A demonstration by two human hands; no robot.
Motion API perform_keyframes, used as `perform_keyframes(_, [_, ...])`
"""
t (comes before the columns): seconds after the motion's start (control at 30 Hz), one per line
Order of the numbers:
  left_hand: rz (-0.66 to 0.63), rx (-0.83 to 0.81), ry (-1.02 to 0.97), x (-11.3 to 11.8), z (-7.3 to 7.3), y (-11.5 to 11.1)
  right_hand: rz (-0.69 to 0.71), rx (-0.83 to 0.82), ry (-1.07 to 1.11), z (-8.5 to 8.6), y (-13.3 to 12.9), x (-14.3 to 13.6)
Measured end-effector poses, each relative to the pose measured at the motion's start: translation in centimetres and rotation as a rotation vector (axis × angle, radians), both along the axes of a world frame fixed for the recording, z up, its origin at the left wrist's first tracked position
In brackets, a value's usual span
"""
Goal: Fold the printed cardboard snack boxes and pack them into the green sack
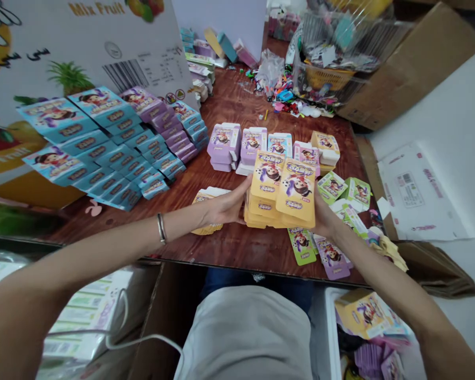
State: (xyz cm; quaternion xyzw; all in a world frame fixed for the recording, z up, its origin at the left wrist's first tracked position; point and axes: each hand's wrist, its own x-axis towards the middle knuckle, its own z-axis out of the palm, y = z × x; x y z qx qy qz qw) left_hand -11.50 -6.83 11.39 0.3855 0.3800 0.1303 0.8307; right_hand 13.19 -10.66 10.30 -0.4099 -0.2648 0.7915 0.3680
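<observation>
Two stacks of flat yellow printed-cardboard cartons (295,192), above the brown wooden table (237,253), should handle light, stiff and slippery, best squeezed by outer sides, as the half-curled left hand (233,205) and right hand (323,215) seemingly do, fingertips partly hidden.

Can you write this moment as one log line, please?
left hand: holding yellow cartons | right hand: holding same cartons | table, left: stacked blue boxes | table, right: green cartons
</observation>
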Motion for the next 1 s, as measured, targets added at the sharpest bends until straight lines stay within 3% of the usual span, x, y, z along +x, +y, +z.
perform_keyframes(0.1, [-0.018, 0.008, -0.033, 2.8, 2.1, -0.2, -0.08, 0.017, -0.054, 1.5, -1.3, 2.5])
perform_keyframes(0.17, [-0.028, 0.0, -0.038, 5.1, 2.5, 0.3, -0.145, 0.027, -0.095, 1.9, -1.7, 4.3])
perform_keyframes(0.33, [-0.059, -0.069, 0.015, 8.6, 0.1, 1.9, -0.203, 0.048, -0.059, 0.3, -1.1, 6.8])
perform_keyframes(0.5, [-0.049, -0.112, -0.146, 7.7, -1.7, 2.1, -0.189, 0.001, -0.021, -1.4, -0.7, 6.0])
perform_keyframes(0.8, [0.013, -0.13, -0.249, 6.5, -3.0, 1.9, -0.154, 0.019, -0.038, -0.1, -1.4, 5.1])
perform_keyframes(1.0, [0.023, -0.103, -0.171, 5.3, -3.0, 1.8, -0.148, 0.036, -0.1, -0.8, -2.1, 5.1])
